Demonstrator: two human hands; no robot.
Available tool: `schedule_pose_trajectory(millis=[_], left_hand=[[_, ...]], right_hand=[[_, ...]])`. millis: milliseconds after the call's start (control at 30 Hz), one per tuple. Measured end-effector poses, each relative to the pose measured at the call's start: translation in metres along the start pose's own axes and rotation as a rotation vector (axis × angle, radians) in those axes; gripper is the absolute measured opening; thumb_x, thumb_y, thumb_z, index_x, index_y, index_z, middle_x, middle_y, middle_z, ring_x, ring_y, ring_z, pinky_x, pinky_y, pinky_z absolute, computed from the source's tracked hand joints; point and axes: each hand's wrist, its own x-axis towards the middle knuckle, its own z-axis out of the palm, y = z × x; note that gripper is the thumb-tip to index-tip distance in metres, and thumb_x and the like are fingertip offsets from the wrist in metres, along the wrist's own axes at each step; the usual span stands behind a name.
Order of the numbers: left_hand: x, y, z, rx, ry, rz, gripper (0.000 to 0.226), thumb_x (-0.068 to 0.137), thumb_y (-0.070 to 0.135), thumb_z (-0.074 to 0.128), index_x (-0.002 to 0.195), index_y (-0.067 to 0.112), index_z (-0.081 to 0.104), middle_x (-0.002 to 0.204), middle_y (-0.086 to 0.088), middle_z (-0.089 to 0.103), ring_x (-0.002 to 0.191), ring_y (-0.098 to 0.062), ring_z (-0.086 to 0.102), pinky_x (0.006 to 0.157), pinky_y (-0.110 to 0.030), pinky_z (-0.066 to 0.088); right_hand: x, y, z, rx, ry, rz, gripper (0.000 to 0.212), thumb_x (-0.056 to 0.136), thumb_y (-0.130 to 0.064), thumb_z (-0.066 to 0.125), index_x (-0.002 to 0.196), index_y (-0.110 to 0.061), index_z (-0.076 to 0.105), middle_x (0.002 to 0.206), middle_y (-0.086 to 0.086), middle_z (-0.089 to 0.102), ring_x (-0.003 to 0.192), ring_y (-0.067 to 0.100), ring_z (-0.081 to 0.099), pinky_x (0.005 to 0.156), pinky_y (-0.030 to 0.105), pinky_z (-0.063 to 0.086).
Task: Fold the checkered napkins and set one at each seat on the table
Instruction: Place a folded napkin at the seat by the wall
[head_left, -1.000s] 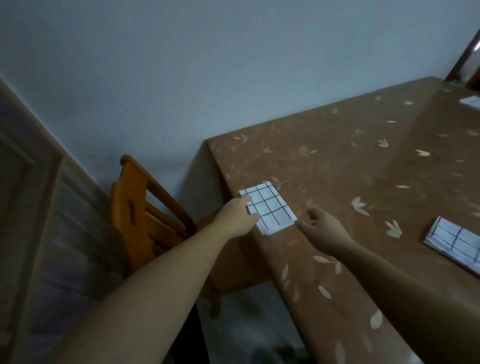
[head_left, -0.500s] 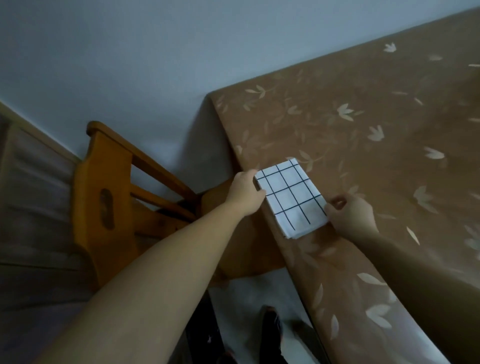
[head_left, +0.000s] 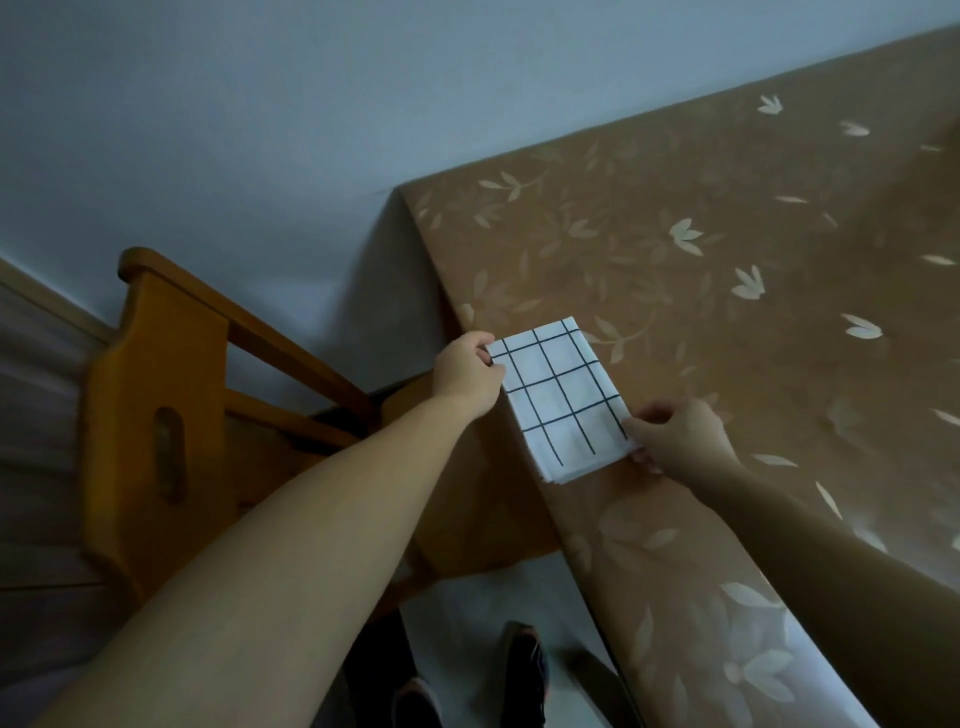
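Napkin (head_left: 563, 400) lies folded into a small oblong on the tabletop (head_left: 727, 249), flat, with one long side running right along the edge that faces the chair (head_left: 156, 395). The left hand (head_left: 467, 376) has its fingers curled and pinches the far corner on the chair side. The right hand (head_left: 675, 436) pinches the near corner on the inner side, thumb and forefinger closed on the cloth. So both hands hold it at opposite corners.

A second ago the right hand was only reaching for its corner with the fingers loosely curled and had no hold on the cloth, while the left hand was already on the other. Half a second ago both had arrived, and now both grips are firm. The napkin itself has hardly shifted along the edge. The view has dropped and drawn in toward this seat, so the other napkins farther along the tabletop are out of sight now.

As I read it, the folding of this one is done and the hands are squaring it to the edge in front of the chair. Once they let go, this seat should count as set. How many seats are left cannot be told from here.
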Motion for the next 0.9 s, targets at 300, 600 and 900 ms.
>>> schedule_pose_trajectory(millis=[300, 600, 900], left_hand=[[0.009, -0.006, -0.003, 0.039, -0.009, 0.051, 0.040, 0.092, 0.011, 0.061, 0.131, 0.014, 0.055, 0.106, -0.001, 0.058, 0.099, -0.017, 0.055, 0.086, -0.023, 0.043], [0.013, -0.008, -0.002, 0.127, -0.010, 0.111, 0.045, 0.092, 0.012, 0.062, 0.135, 0.016, 0.052, 0.113, -0.002, 0.058, 0.108, -0.021, 0.055, 0.088, -0.024, 0.040], [-0.023, 0.000, -0.013, 0.321, 0.007, 0.186, 0.052, 0.095, 0.039, 0.053, 0.144, 0.026, 0.037, 0.141, -0.002, 0.042, 0.126, -0.022, 0.045, 0.100, -0.036, 0.044]], right_hand=[[0.013, -0.003, 0.001, -0.051, 0.003, -0.024, 0.012, 0.090, -0.022, 0.061, 0.083, -0.014, 0.066, 0.064, 0.009, 0.070, 0.054, 0.013, 0.060, 0.050, 0.024, 0.046], [0.016, -0.004, 0.001, -0.081, -0.002, -0.029, 0.014, 0.090, -0.023, 0.060, 0.082, -0.014, 0.067, 0.061, 0.006, 0.069, 0.054, 0.011, 0.061, 0.051, 0.022, 0.045], [0.005, -0.002, -0.012, -0.340, 0.132, -0.199, 0.034, 0.088, -0.046, 0.056, 0.111, -0.020, 0.059, 0.104, -0.002, 0.061, 0.090, 0.017, 0.061, 0.076, 0.034, 0.052]])
